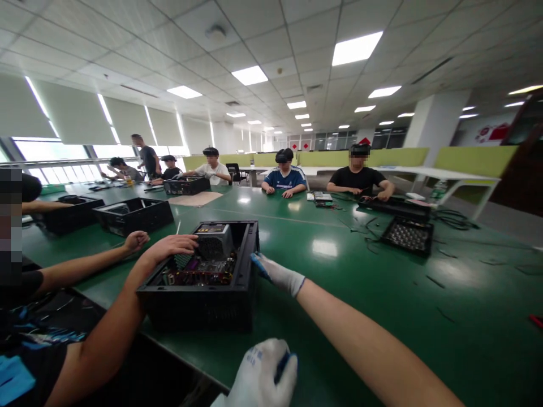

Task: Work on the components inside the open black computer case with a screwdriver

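An open black computer case (195, 308) lies on the green table, with a grey power supply (214, 242) and a circuit board (207, 272) inside. My right hand (278, 274), in a white glove with blue fingertips, reaches to the right side of the case; its fingers are stretched out and hold nothing. Nearer the camera, at the bottom, my left hand (263, 373) is gloved too, its fingers curled in with nothing visible in them. A co-worker's bare hand (173, 247) rests over the left side of the case.
The co-worker's other hand (136, 241) hovers at left. More open cases (133, 216) stand on the table (322, 316) at left. Across it, people sit near a black perforated tray (407, 236), a small device (320, 198) and loose cables (456, 217).
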